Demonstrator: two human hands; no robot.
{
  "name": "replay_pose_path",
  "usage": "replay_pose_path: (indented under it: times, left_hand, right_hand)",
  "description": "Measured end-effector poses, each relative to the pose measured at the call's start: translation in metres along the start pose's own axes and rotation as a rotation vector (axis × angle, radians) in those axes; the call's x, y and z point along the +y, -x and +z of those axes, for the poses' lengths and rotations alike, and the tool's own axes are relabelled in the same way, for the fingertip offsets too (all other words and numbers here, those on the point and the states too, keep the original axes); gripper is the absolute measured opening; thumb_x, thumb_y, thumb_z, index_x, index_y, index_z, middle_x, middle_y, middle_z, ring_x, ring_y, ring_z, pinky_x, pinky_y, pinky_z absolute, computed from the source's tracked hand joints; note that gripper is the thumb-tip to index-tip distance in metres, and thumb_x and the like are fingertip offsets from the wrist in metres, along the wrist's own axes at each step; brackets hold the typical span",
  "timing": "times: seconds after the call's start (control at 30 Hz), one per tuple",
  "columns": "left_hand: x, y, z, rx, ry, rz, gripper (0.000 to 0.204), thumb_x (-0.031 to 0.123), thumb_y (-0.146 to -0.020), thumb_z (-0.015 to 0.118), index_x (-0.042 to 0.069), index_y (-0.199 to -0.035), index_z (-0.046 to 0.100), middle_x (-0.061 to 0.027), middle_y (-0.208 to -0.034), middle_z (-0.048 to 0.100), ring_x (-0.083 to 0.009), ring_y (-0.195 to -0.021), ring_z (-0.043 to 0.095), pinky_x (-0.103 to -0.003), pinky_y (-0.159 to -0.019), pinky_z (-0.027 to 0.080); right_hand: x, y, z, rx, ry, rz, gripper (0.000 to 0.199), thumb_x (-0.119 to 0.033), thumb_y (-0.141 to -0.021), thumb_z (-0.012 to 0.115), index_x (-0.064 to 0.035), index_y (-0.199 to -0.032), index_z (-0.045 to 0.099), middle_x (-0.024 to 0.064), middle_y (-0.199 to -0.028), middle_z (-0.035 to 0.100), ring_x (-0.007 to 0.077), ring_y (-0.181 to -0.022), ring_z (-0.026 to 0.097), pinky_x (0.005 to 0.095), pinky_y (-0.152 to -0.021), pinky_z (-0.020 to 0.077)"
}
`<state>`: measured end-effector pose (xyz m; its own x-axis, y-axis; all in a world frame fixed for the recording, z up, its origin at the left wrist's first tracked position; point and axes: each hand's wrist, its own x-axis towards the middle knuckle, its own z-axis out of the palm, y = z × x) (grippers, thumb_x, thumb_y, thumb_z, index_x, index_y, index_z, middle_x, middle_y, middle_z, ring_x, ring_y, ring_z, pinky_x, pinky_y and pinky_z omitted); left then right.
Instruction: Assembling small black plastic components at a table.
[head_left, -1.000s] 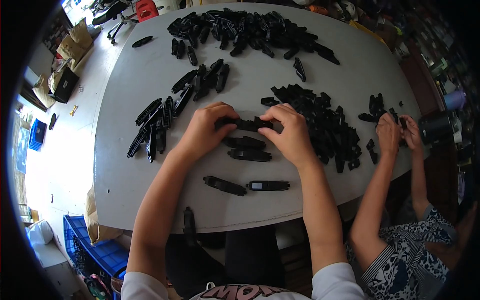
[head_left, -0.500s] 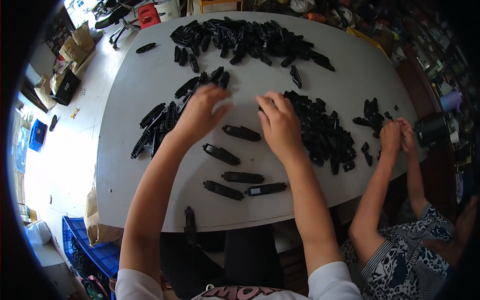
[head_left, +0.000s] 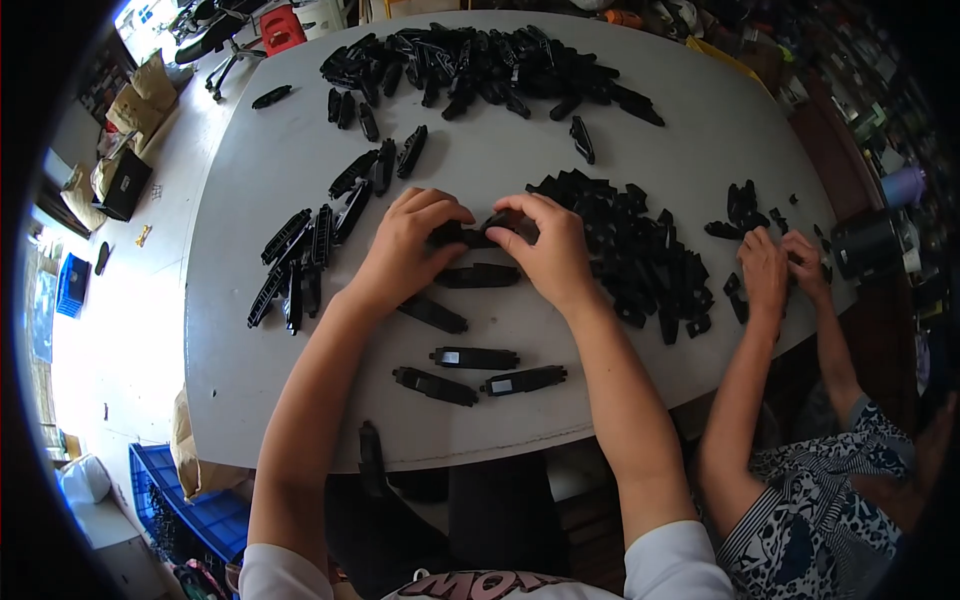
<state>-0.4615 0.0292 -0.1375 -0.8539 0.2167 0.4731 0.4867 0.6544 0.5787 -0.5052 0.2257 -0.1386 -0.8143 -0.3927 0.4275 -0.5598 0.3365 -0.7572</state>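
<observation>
My left hand [head_left: 408, 242] is closed on a long black plastic part [head_left: 455, 236], held just above the table and partly hidden by the fingers. Against that part's right end, my right hand [head_left: 553, 248] pinches a small black piece [head_left: 495, 222]; whether the two are joined cannot be made out. Just below my hands lies another long black part [head_left: 480, 275], with a second [head_left: 436, 314] beside my left wrist. Closer to me are more such parts, one [head_left: 475, 357] with a pale patch and another [head_left: 526, 381] like it.
A heap of long black parts [head_left: 450, 65] covers the table's far side. Ribbed parts [head_left: 290, 265] lie at left, small black pieces [head_left: 650, 260] at right. One part [head_left: 371, 455] overhangs the near edge. A co-worker's hands [head_left: 770, 270] work at the right.
My left hand has taken hold of a long black part near the left group. My right hand has come in with a small piece against it. The whole view has shifted slightly.
</observation>
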Motion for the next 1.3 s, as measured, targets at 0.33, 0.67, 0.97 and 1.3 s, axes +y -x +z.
replay_pose_path:
  times: [0.33, 0.67, 0.97, 1.3]
  left_hand:
    - [-0.01, 0.005, -0.003, 0.002, -0.088, -0.015, 0.021, 0.011, -0.066, 0.079, 0.01, -0.085, 0.071, -0.0042, -0.096, 0.061, -0.0251, -0.096, 0.057, -0.038, -0.088, 0.043]
    - [-0.009, 0.009, -0.004, -0.014, -0.081, -0.033, 0.025, 0.012, -0.069, 0.078, 0.008, -0.093, 0.072, -0.0068, -0.097, 0.063, -0.0263, -0.094, 0.06, -0.037, -0.091, 0.042]
    - [0.002, 0.008, -0.033, 0.318, 0.15, -0.241, 0.031, 0.002, -0.076, 0.07, 0.005, -0.107, 0.067, -0.0124, -0.098, 0.061, -0.0311, -0.098, 0.059, -0.036, -0.092, 0.045]
    - [-0.006, 0.01, -0.023, 0.028, -0.327, -0.105, 0.028, 0.004, -0.078, 0.071, 0.003, -0.106, 0.067, -0.0115, -0.102, 0.061, -0.0316, -0.098, 0.057, -0.037, -0.089, 0.047]
  right_hand:
    - [-0.003, 0.012, -0.026, -0.12, 0.062, 0.058, 0.025, -0.001, -0.066, 0.081, 0.0017, -0.086, 0.066, 0.0084, -0.082, 0.066, 0.0192, -0.077, 0.062, 0.0287, -0.072, 0.0492]
    - [0.003, 0.011, 0.0, 0.015, 0.176, -0.149, 0.024, -0.002, -0.063, 0.083, 0.0016, -0.082, 0.068, 0.0062, -0.081, 0.064, 0.0231, -0.087, 0.061, 0.0318, -0.074, 0.0499]
    - [0.005, -0.006, -0.008, 0.307, 0.496, -0.099, 0.027, -0.002, -0.074, 0.075, -0.0045, -0.1, 0.067, 0.0054, -0.099, 0.06, 0.0255, -0.091, 0.059, 0.0349, -0.077, 0.0506]
    - [-0.011, 0.0, -0.004, 0.182, 0.31, -0.099, 0.022, 0.0, -0.083, 0.067, -0.0029, -0.105, 0.065, 0.0079, -0.092, 0.062, 0.0249, -0.082, 0.061, 0.0339, -0.073, 0.0506]
